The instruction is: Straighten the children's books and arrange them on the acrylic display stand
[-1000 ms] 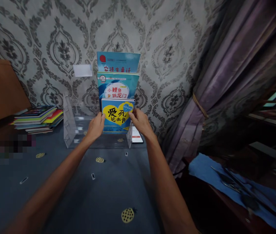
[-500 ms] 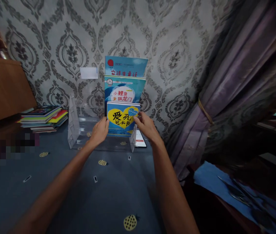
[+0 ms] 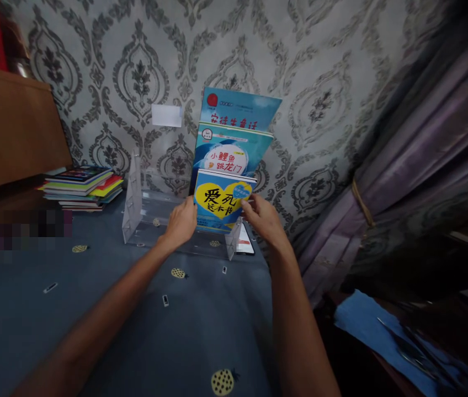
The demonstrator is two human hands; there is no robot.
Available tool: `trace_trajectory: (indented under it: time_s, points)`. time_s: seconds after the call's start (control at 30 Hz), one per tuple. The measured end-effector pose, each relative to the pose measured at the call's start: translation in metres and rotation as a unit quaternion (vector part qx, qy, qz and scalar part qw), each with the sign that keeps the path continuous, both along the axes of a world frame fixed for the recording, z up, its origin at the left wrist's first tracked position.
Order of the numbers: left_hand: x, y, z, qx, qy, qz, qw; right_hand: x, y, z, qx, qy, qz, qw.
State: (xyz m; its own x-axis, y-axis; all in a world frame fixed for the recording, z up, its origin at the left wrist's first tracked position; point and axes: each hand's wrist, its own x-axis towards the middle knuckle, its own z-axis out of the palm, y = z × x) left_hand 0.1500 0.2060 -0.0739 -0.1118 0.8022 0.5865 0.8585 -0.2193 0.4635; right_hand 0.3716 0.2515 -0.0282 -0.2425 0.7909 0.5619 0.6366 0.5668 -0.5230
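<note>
A blue book with a yellow heart on its cover [image 3: 217, 201] stands upright at the front of a clear acrylic display rack [image 3: 132, 201]. My left hand [image 3: 181, 223] is closed on its left edge. On its right edge, my right hand [image 3: 265, 219] grips with thumb and fingers. Behind it in the rack's right part rise a teal book with a white circle on its cover [image 3: 254, 146] and, higher at the back, a light-blue book [image 3: 254, 109]. The lower parts of both are hidden by the books in front.
A stack of books [image 3: 83, 190] lies to the left, near a brown box [image 3: 10, 129]. Behind the rack's right end rests a phone [image 3: 245, 242]. A tied curtain [image 3: 341, 231] hangs at right, above a blue cloth [image 3: 366, 317]. A white label [image 3: 166, 116] tops the rack.
The view has shifted, so the rack and books sit a little further right in the picture and look more tilted. Both hands still hold the heart-cover book, which has barely moved against the rack.
</note>
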Motion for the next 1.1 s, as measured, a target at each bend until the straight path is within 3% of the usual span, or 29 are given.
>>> trace_trajectory:
  time_s: [0.37, 0.53, 0.73, 1.1]
  points:
    - [-0.001, -0.007, 0.007, -0.036, 0.011, -0.018, 0.999, 0.005, 0.007, -0.005, -0.007, 0.018, 0.031, 0.999]
    - [-0.025, -0.003, 0.018, -0.055, 0.011, -0.063, 0.996, 0.007, 0.009, -0.008, -0.067, 0.069, 0.058, 0.994]
    - [-0.05, 0.002, 0.028, -0.076, 0.002, -0.073, 0.994, 0.01, 0.008, -0.006, -0.092, 0.081, 0.082, 0.989]
    - [-0.016, -0.018, 0.026, -0.12, 0.056, -0.028, 0.991, 0.008, 0.009, -0.008, -0.107, 0.091, 0.084, 0.987]
